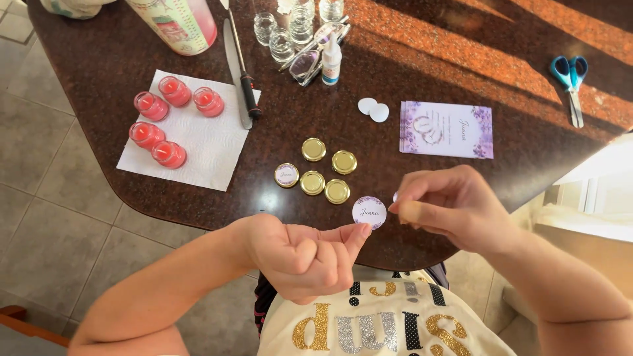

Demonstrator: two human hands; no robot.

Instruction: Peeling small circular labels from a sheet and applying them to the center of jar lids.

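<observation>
- Left hand (300, 257) pinches a round white sticker (369, 211) at its fingertip, above the desk (461, 53) edge.
- Right hand (448, 207), grip pressed together, touches the sticker's three o'clock side.
- Gold lids (321, 171) lie near, at eleven o'clock of the sticker.

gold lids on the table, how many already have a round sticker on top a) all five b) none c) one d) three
c: of the five gold lids, only the leftmost lid shows a pale round label on top; the other four are bare gold, and another round sticker is at the fingertips of the left hand.
</observation>
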